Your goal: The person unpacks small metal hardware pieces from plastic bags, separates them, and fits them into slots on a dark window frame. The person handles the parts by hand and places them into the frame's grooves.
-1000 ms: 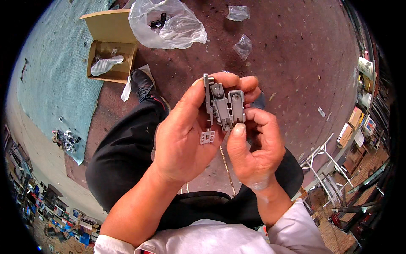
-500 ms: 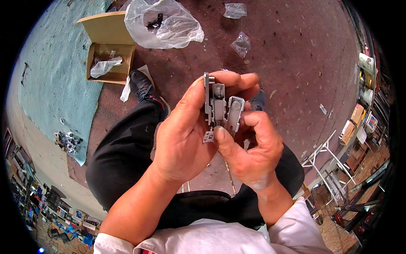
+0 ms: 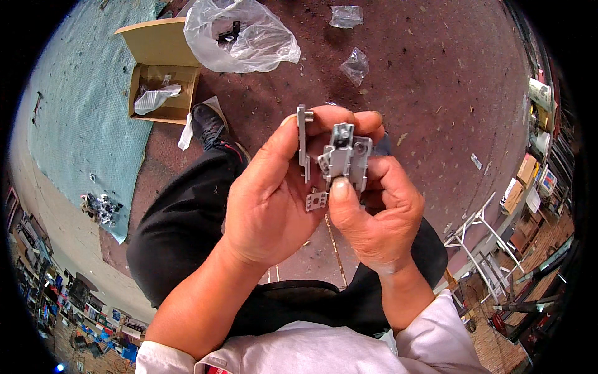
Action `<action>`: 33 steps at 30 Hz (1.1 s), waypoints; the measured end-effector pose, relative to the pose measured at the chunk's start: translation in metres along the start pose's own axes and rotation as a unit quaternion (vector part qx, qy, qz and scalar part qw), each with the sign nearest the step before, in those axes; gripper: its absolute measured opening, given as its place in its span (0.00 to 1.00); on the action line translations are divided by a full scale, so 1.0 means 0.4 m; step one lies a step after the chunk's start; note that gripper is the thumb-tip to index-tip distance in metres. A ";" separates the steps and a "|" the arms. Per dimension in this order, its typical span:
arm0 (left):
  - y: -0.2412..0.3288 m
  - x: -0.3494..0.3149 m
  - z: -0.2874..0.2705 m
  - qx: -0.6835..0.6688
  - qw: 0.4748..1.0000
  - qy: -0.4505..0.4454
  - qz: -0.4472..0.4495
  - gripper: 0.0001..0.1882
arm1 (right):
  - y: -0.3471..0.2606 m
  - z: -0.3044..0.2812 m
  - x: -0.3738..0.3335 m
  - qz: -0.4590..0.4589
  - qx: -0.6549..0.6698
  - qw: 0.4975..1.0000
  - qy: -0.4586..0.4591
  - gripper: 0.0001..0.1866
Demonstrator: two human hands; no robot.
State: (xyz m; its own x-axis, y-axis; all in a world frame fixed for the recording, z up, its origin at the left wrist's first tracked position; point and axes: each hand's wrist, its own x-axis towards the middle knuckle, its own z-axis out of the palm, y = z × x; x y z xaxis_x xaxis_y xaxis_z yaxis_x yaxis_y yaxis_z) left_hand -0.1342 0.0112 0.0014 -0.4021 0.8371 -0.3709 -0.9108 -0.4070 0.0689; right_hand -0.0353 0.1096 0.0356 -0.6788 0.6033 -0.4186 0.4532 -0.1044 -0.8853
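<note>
Between the thumb and fingers of my left hand stands a narrow grey metal plate with a short pin near its top. A small perforated metal piece lies against that hand's palm, at its right edge. My right hand pinches a grey metal bracket between thumb and fingers, its channel-shaped parts side by side. A gap separates this bracket from the narrow plate. Left-hand fingertips curl behind the bracket's top; whether they touch it I cannot tell.
On the dark red floor lie a clear plastic bag with black parts, an open cardboard box and small clear packets. Small metal parts sit on the blue-green mat. A white metal frame stands at right.
My right hand has moved slightly right, drawing the bracket away from the narrow plate. The bracket has turned and its parts sit closer together. My left hand stays nearly in place.
</note>
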 end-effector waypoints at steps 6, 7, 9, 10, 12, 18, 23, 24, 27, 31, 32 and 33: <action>0.002 -0.001 0.001 -0.016 1.000 0.003 0.003 0.27 | 0.000 -0.017 -0.005 0.010 0.064 0.998 0.013 0.12; 0.003 -0.001 -0.001 -0.007 1.000 0.003 0.006 0.27 | -0.002 -0.019 -0.003 0.020 0.077 0.997 0.017 0.12; 0.008 0.002 -0.003 0.011 1.000 -0.007 0.005 0.27 | -0.004 -0.024 0.000 0.041 0.103 0.994 0.025 0.12; 0.009 0.003 -0.003 0.020 1.000 -0.013 0.004 0.27 | 0.000 -0.029 0.000 0.038 0.105 0.993 0.023 0.12; 0.006 0.002 -0.004 0.006 1.000 -0.012 0.005 0.26 | -0.005 -0.029 0.003 0.044 0.119 0.992 0.025 0.11; 0.003 0.004 0.003 0.004 1.000 0.012 0.003 0.26 | -0.006 -0.028 0.003 0.054 0.127 0.990 0.021 0.11; 0.008 0.002 -0.006 -0.002 1.000 0.008 -0.019 0.26 | 0.017 -0.032 -0.001 0.001 0.017 1.000 0.026 0.11; 0.002 0.003 -0.001 -0.009 1.000 0.012 -0.014 0.26 | 0.018 -0.030 -0.001 -0.011 0.002 1.000 0.029 0.11; 0.000 0.003 0.002 -0.021 1.000 0.019 -0.010 0.25 | 0.025 -0.025 -0.002 -0.051 -0.041 0.997 0.039 0.12; -0.002 0.005 0.009 -0.017 0.999 0.035 -0.020 0.25 | 0.025 -0.018 -0.008 -0.127 -0.167 0.976 0.059 0.14; -0.001 0.004 0.007 -0.010 0.999 0.033 -0.020 0.25 | 0.026 -0.018 -0.005 -0.174 -0.199 0.962 0.062 0.14; -0.001 0.004 0.004 -0.002 0.999 0.031 -0.020 0.25 | 0.028 -0.018 0.000 -0.220 -0.231 0.946 0.064 0.15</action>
State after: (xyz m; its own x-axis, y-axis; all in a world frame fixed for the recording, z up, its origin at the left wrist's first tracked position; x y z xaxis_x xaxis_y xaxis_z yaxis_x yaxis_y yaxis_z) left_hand -0.1346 0.0133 0.0024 -0.3582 0.8284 -0.4307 -0.9258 -0.3749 0.0489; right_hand -0.0262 0.1142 0.0271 -0.7980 0.6021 0.0234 0.3679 0.5176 -0.7725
